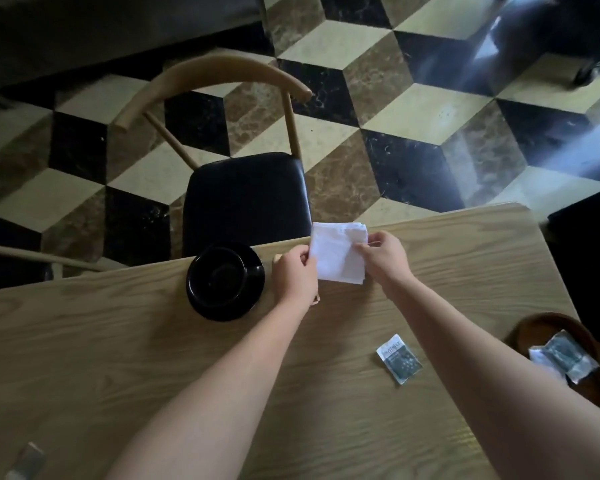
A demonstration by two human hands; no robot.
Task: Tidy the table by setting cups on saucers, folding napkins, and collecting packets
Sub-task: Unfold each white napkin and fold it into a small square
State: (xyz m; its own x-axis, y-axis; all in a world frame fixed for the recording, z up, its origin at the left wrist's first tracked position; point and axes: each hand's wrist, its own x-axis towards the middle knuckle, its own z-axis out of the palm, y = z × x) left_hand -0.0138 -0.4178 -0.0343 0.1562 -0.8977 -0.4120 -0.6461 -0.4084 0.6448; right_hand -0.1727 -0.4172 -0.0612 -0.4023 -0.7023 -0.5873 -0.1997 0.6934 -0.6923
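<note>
1. I see one white napkin (pixel 336 252) at the far edge of the bench (pixel 118 341), held by both my hands.
2. My left hand (pixel 293 275) pinches its left side; my right hand (pixel 381 254) pinches its right side.
3. One black cup (pixel 217 273) sits on one black saucer (pixel 248 296) just left of the napkin.
4. One packet (pixel 399 359) lies on the bench.
5. More packets (pixel 563 356) lie in one brown bowl (pixel 548 322); I cannot count them.
6. One chair (pixel 245 195) stands behind.
</note>
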